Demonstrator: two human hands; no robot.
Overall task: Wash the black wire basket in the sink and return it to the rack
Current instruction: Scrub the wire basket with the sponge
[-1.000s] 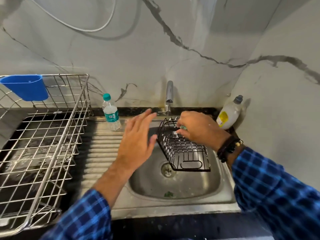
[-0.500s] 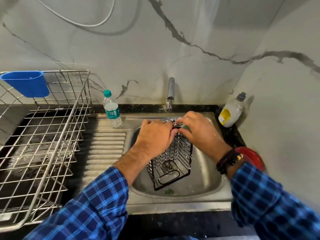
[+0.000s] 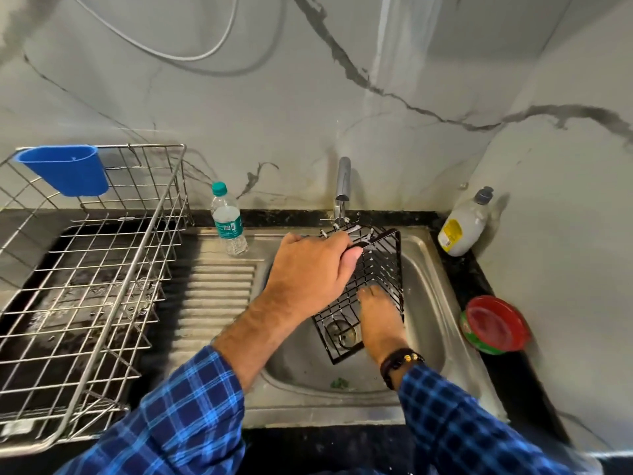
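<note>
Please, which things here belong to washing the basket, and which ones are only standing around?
For the job: black wire basket, sink, tap, rack, left hand gripping the basket, right hand inside it.
Only standing around: water bottle, white squeeze bottle, red-lidded tub, blue cup on the rack.

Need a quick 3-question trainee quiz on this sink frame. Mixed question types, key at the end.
1. True or false: the black wire basket sits in the rack.
2. Which hand grips the basket's top edge? A) left hand B) right hand C) neither
3. Fill in: a ____ cup hangs on the rack's far rim.
Key: 1 false, it is held over the sink. 2 A. 3 blue.
</note>
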